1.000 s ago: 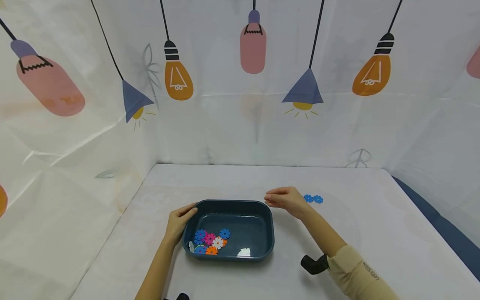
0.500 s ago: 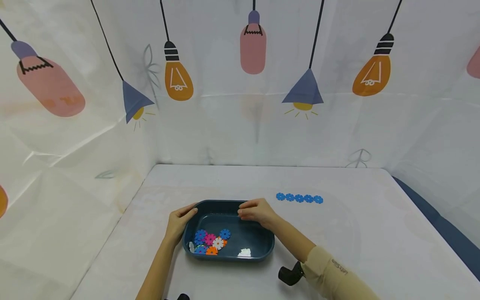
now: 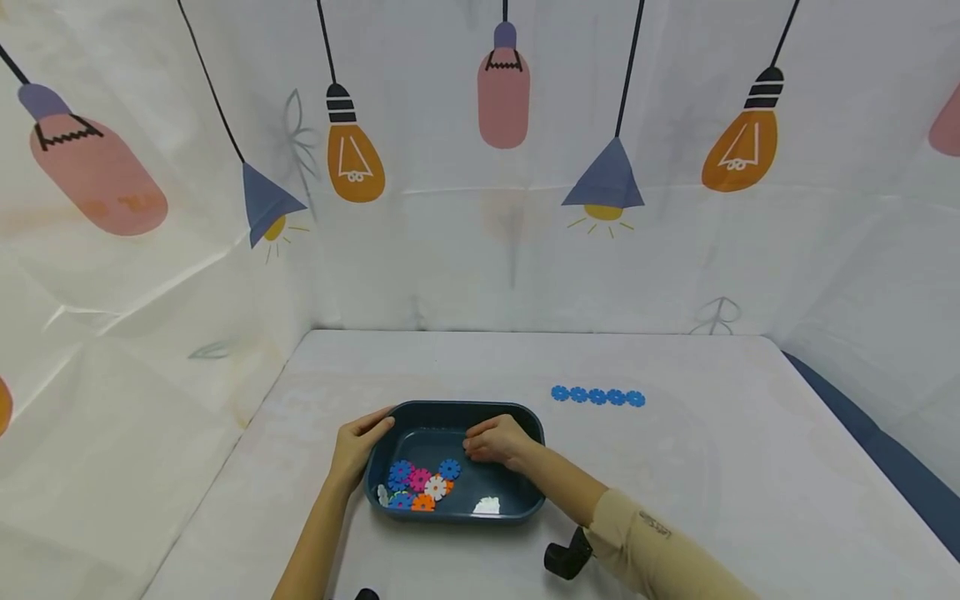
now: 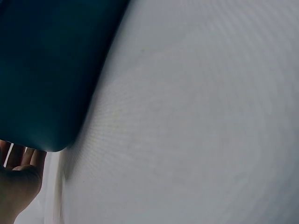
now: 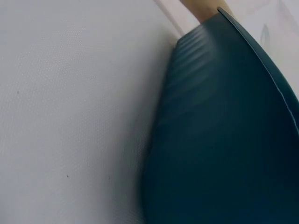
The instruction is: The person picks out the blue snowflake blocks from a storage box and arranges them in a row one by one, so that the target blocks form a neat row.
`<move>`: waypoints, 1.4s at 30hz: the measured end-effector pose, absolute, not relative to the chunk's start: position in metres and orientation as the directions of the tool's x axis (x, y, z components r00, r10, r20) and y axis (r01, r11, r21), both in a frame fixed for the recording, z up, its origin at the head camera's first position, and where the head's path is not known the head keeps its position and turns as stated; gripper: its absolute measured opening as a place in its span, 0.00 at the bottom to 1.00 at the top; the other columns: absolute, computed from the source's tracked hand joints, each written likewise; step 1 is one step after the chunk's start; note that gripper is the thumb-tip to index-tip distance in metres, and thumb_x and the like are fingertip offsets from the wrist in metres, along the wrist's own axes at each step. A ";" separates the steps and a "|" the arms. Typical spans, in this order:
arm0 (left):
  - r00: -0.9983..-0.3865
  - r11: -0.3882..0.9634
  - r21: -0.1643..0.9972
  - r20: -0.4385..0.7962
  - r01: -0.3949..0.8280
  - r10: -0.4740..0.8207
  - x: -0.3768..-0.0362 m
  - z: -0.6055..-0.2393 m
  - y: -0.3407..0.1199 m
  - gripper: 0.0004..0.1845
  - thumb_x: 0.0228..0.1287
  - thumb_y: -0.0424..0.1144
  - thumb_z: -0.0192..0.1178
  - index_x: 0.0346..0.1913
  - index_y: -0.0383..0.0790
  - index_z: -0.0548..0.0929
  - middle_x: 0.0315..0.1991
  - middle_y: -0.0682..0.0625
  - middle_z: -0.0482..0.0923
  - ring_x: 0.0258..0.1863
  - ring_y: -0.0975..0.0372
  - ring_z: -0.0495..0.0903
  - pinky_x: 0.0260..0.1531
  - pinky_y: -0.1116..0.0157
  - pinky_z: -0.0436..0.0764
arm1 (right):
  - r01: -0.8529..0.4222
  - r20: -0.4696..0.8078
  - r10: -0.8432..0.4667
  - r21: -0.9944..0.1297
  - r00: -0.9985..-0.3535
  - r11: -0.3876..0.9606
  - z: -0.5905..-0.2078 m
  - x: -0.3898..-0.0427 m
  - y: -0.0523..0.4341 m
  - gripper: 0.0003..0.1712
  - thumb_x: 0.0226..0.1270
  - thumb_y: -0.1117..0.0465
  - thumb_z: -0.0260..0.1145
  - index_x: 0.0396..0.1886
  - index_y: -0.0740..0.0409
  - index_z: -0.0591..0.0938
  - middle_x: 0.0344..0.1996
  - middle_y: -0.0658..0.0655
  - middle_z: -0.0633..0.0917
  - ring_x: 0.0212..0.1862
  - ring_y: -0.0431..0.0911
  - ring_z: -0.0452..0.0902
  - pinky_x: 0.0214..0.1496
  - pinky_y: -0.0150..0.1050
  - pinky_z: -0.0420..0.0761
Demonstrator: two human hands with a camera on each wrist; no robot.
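In the head view my left hand [image 3: 354,450] grips the back left corner of a dark teal tray [image 3: 501,408], thumb over the rim. The left wrist view has that hand's fingers [image 4: 29,161] against the tray wall [image 4: 42,84]. Over the tray's inside, my right hand [image 3: 498,442] reaches in with loosely bent fingers, nothing visible between them. Nearest to its fingertips lies a blue flower-shaped disc [image 3: 450,469]. More flower discs heap in the front left corner, among them a pink one [image 3: 420,479], a white one [image 3: 436,487] and an orange one [image 3: 423,502].
Behind the tray to the right, several blue flower discs [image 3: 597,397] form a straight row on the white table [image 3: 720,467]. A black wrist mount [image 3: 567,557] hangs under the right sleeve. A white cloth with printed lamps [image 3: 450,267] stands along the back and sides.
My right hand has moved left and down from the disc row into the tray, toward the blue disc. The row, partly hidden before, now shows fully. My left hand stays on the tray.
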State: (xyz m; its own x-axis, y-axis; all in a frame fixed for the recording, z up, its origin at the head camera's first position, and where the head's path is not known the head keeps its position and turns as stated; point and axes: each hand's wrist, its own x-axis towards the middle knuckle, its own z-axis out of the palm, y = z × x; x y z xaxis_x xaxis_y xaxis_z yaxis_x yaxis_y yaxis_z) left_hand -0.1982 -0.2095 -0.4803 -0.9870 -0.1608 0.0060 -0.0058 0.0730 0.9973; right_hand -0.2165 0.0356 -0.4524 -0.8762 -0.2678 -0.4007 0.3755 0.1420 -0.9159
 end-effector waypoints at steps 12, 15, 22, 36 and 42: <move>-0.986 0.053 0.997 -0.040 -0.049 -0.163 -0.197 -0.477 -0.209 0.20 0.62 0.35 0.61 0.56 0.30 0.78 0.55 0.39 0.77 0.43 0.75 0.77 0.45 0.77 0.76 | 0.391 -0.429 -0.263 -0.901 -0.864 0.186 -0.447 -0.208 0.031 0.15 0.55 0.76 0.65 0.45 0.76 0.80 0.33 0.64 0.86 0.32 0.46 0.84 0.37 0.40 0.84; -0.985 0.056 0.997 -0.042 -0.052 -0.166 -0.197 -0.477 -0.209 0.20 0.63 0.35 0.61 0.56 0.30 0.78 0.55 0.39 0.77 0.43 0.76 0.78 0.45 0.77 0.76 | 0.399 -0.437 -0.289 -0.898 -0.852 0.182 -0.447 -0.205 0.029 0.15 0.56 0.75 0.65 0.45 0.76 0.80 0.34 0.64 0.86 0.34 0.48 0.84 0.38 0.41 0.84; -0.986 0.067 0.997 -0.032 -0.044 -0.166 -0.197 -0.479 -0.208 0.20 0.63 0.36 0.60 0.56 0.30 0.78 0.55 0.40 0.77 0.43 0.76 0.78 0.45 0.77 0.75 | 0.416 -0.450 -0.301 -0.893 -0.840 0.174 -0.448 -0.203 0.027 0.15 0.57 0.76 0.64 0.45 0.76 0.80 0.33 0.64 0.86 0.34 0.48 0.84 0.38 0.42 0.84; -0.986 0.057 0.997 -0.037 -0.047 -0.163 -0.199 -0.480 -0.210 0.20 0.63 0.36 0.61 0.56 0.31 0.78 0.55 0.40 0.77 0.44 0.77 0.77 0.46 0.78 0.74 | 0.447 -0.481 -0.315 -0.876 -0.818 0.178 -0.449 -0.203 0.028 0.13 0.55 0.76 0.65 0.42 0.74 0.82 0.31 0.63 0.86 0.30 0.48 0.84 0.35 0.40 0.84; -0.985 0.059 0.998 -0.025 -0.036 -0.169 -0.198 -0.479 -0.209 0.20 0.63 0.36 0.61 0.56 0.30 0.78 0.55 0.40 0.77 0.44 0.77 0.77 0.46 0.78 0.75 | 0.464 -0.497 -0.318 -0.868 -0.807 0.177 -0.448 -0.203 0.025 0.13 0.56 0.76 0.65 0.42 0.74 0.82 0.32 0.63 0.86 0.31 0.49 0.85 0.36 0.41 0.84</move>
State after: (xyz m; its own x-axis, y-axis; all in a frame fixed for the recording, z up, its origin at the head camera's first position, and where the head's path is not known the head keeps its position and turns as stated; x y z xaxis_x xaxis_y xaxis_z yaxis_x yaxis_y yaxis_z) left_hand -0.1981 -0.2093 -0.4794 -0.9854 -0.1686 -0.0253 -0.0358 0.0591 0.9976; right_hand -0.2026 0.0251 -0.4482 -0.8074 -0.3183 -0.4967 0.4641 0.1771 -0.8679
